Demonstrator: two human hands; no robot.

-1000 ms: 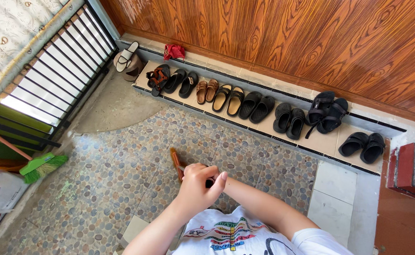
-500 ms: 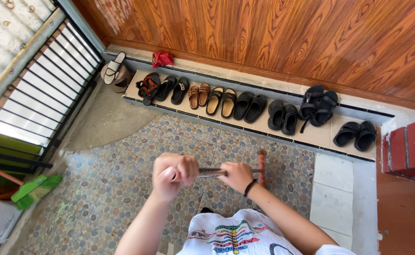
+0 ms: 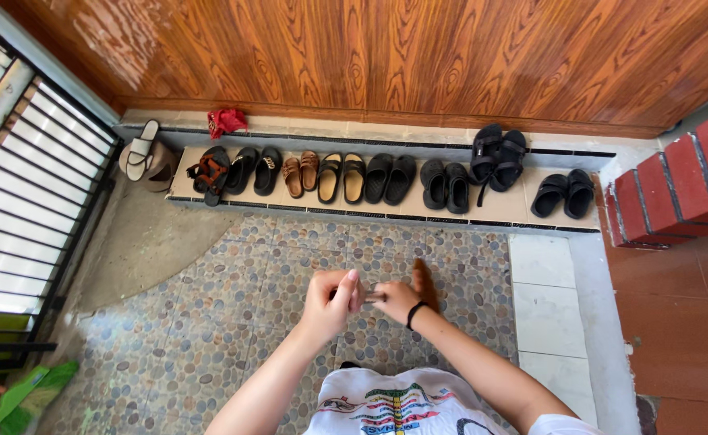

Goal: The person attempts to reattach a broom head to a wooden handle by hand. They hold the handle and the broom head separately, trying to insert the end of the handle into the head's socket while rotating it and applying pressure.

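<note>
My left hand (image 3: 330,302) and my right hand (image 3: 397,300) meet in front of my chest, fingertips nearly touching. Between them they grip a slim tool with a grey metal shaft (image 3: 374,296) and a brown handle (image 3: 425,282). The handle sticks up behind my right hand; my left fingers pinch the shaft's other end. Most of the shaft is hidden by the fingers. A black band (image 3: 413,314) circles my right wrist. Below is a pebble-patterned tiled floor (image 3: 233,298).
A row of sandals and slippers (image 3: 386,179) lines a tiled ledge under a wooden wall (image 3: 370,56). A red cloth (image 3: 227,122) lies at the ledge's left end. Black metal gate (image 3: 24,201) at left, green broom (image 3: 24,399) bottom left, red bricks (image 3: 676,177) at right.
The hands, held apart along the shaft half a second ago, have closed together. The brown handle went from the left of my hands to the right. The view has swung rightward.
</note>
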